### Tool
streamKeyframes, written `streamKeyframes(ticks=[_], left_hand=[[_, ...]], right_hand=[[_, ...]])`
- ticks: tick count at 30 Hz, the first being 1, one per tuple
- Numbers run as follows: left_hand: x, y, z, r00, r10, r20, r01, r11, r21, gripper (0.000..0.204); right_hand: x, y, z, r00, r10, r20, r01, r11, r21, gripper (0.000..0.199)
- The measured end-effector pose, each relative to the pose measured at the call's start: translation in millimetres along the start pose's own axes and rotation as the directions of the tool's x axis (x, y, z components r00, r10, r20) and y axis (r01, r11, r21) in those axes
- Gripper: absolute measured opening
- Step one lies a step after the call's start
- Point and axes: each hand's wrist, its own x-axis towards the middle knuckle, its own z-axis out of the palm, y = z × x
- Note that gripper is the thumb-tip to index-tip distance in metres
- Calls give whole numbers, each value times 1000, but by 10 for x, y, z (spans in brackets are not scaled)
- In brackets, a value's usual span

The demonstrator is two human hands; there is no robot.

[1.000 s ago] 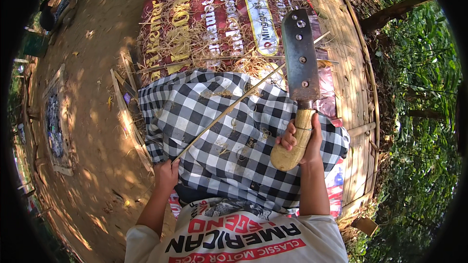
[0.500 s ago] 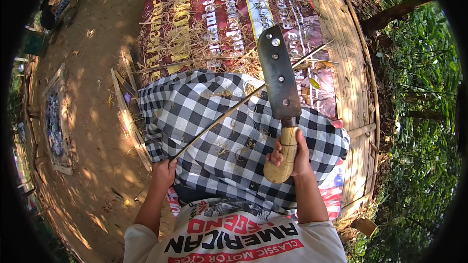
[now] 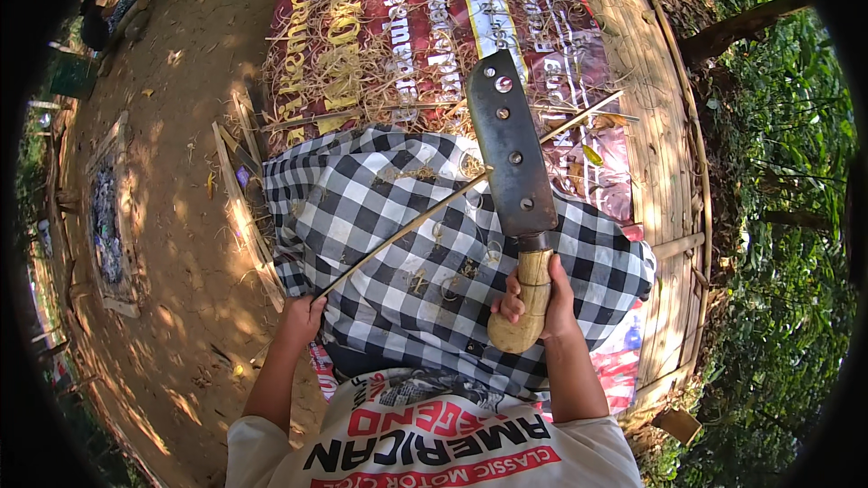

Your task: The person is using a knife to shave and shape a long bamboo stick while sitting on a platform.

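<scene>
My right hand (image 3: 559, 305) is closed around the thick wooden handle of a wide-bladed knife (image 3: 512, 145), whose dark blade has several round holes and points away from me. A long thin strip of wood or bamboo (image 3: 402, 233) slants from my left hand (image 3: 300, 318) up to the right and passes behind the blade. The fingers of my left hand are pinched on its near end. Beneath both hands, a black-and-white checked cloth (image 3: 362, 185) covers my lap, with curly shavings on it.
Beyond the cloth lies a dark red printed banner (image 3: 303, 63), strewn with pale shavings. It covers part of a bamboo-slat platform (image 3: 665, 154). Wooden strips (image 3: 237, 203) stand at the left edge, above bare earth (image 3: 181, 190). Green plants (image 3: 791, 217) grow at the right.
The knife has shifted slightly toward me and to the left against the banner. Both hands keep their grip, and the strip remains behind the blade. The whole view has shifted a little.
</scene>
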Motion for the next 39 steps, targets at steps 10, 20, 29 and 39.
streamKeyframes(ticks=[10,20,29,39], left_hand=[[33,-23,17,999,-34,21,35,997,-75,48],[8,-48,74,996,-77,52,80,996,-46,50],[33,-47,85,996,-74,43,78,991,-110,52],[37,-39,50,996,-77,52,80,995,-63,54]], right_hand=[[47,13,37,995,36,90,-30,997,-70,73],[2,-230,39,987,-157,23,155,985,81,77],[-95,-200,-56,986,-112,121,110,994,23,76],[-131,-93,-11,992,38,123,-28,996,-86,75]])
